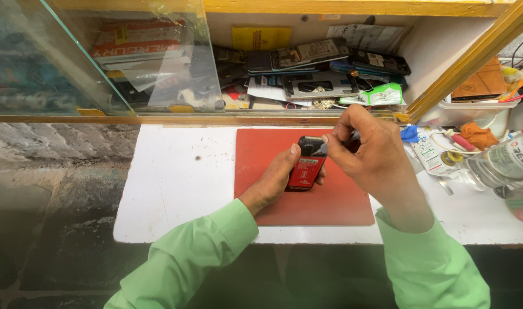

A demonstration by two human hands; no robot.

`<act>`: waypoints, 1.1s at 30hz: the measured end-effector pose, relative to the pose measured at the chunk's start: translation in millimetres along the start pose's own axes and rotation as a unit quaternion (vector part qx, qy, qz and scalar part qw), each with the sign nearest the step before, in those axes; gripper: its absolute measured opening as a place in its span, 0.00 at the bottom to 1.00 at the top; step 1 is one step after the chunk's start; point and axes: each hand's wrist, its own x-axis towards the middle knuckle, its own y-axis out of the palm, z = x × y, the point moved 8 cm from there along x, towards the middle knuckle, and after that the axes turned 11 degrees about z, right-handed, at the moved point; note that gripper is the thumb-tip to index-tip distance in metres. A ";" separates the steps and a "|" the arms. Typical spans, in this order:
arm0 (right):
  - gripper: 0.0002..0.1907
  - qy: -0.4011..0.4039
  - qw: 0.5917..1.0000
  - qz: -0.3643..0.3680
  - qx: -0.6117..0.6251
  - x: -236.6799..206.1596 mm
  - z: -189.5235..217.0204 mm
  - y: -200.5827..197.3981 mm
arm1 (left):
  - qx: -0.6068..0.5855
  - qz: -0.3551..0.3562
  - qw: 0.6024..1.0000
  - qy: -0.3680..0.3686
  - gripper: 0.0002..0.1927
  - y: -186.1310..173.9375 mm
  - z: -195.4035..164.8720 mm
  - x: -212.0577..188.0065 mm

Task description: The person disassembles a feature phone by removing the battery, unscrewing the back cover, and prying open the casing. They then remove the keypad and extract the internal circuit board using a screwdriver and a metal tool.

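Two hands on one small phone (306,164) above the red mat (330,206) — your left hand (273,183) cradles it in a closed grip, right hand (367,151) pinches its top end — pry hard and it likely slips onto the white surface (181,177).

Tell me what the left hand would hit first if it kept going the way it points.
Likely the right hand, just beyond the red phone that the left hand holds; depth is unclear.
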 end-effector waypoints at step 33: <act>0.11 -0.281 0.902 -0.167 0.283 -56.9 -16.4 54.1 | 0.016 -0.037 0.999 0.002 0.38 -11.4 16.6 1.5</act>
